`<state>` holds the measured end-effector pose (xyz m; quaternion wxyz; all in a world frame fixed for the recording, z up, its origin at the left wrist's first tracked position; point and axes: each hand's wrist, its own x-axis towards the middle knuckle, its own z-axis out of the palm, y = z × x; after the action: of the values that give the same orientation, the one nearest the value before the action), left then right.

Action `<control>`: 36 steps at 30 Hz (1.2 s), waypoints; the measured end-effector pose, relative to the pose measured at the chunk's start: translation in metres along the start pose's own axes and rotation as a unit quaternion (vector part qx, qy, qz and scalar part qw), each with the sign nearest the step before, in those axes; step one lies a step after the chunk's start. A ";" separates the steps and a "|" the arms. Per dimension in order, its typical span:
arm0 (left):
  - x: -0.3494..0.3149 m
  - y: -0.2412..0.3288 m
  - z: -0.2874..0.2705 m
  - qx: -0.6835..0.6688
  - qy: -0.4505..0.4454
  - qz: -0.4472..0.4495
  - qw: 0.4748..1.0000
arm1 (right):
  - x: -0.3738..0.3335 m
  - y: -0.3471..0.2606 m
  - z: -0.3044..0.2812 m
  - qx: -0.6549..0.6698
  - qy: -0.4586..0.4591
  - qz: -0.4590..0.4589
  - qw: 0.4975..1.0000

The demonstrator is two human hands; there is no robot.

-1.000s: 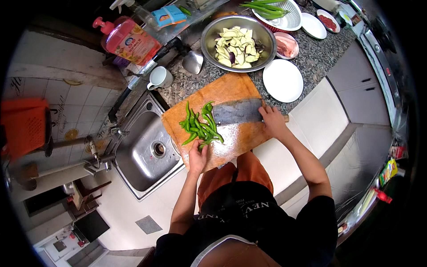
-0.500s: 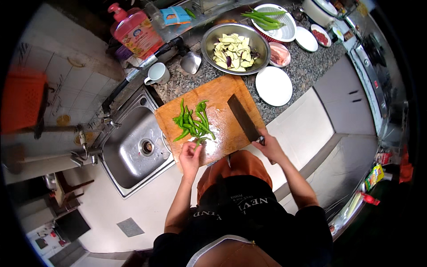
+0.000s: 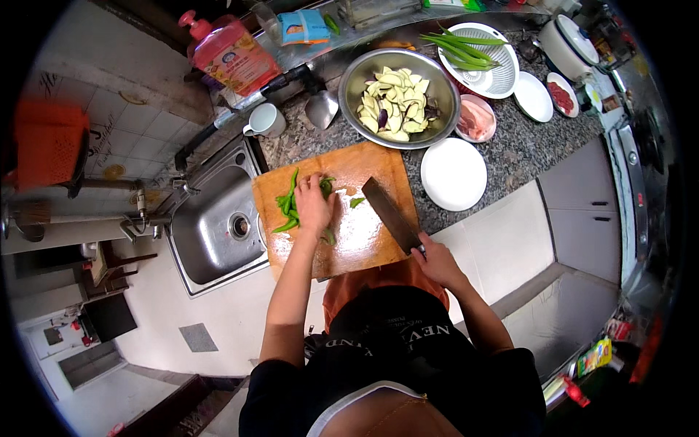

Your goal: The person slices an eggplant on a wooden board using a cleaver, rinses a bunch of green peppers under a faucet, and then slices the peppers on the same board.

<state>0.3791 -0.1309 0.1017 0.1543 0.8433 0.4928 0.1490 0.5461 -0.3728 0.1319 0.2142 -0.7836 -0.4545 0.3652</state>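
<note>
On the wooden cutting board point(image 3: 386, 164) lie several slim green peppers point(image 3: 286, 204) in a pile toward its left side. My left hand point(image 3: 314, 207) is on the pile, its fingers curled down over the peppers and partly covering them. A short pepper piece point(image 3: 356, 202) lies by itself near the board's middle, and another green piece point(image 3: 329, 237) shows beside my left wrist. The wooden-handled end of a cleaver point(image 3: 390, 217) is in my right hand point(image 3: 438, 262), which is closed round it. Its broad dark blade lies slanted over the board's right part.
Behind the board stands a steel bowl point(image 3: 349, 109) of sliced eggplant. Around it are an empty white plate point(image 3: 453, 175), a bowl of raw meat point(image 3: 476, 119), and a white colander point(image 3: 506, 76) with long green peppers. A sink point(image 3: 211, 247) is at left, near a mug point(image 3: 266, 120).
My left hand has moved from the board's near edge up onto the pepper pile. A pepper piece now lies mid-board. The cleaver stays in my right hand; the view has shifted slightly.
</note>
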 end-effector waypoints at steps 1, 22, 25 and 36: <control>0.008 -0.003 -0.001 0.042 -0.053 0.000 0.998 | 0.005 0.004 -0.005 0.008 -0.021 -0.001 1.000; -0.038 0.010 0.021 -0.163 -0.068 -0.078 0.981 | 0.028 0.029 -0.033 0.076 -0.107 -0.033 0.991; -0.042 0.034 0.017 -0.198 0.014 -0.116 0.973 | 0.022 0.016 -0.046 0.097 -0.088 -0.037 0.991; -0.070 0.056 0.043 -0.104 -0.031 -0.001 0.994 | 0.013 0.017 -0.044 -0.022 -0.023 -0.030 0.999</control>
<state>0.4077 -0.2229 0.0781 0.2566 0.8264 0.4704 0.1727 0.5934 -0.3699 0.1442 0.1977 -0.7655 -0.4907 0.3662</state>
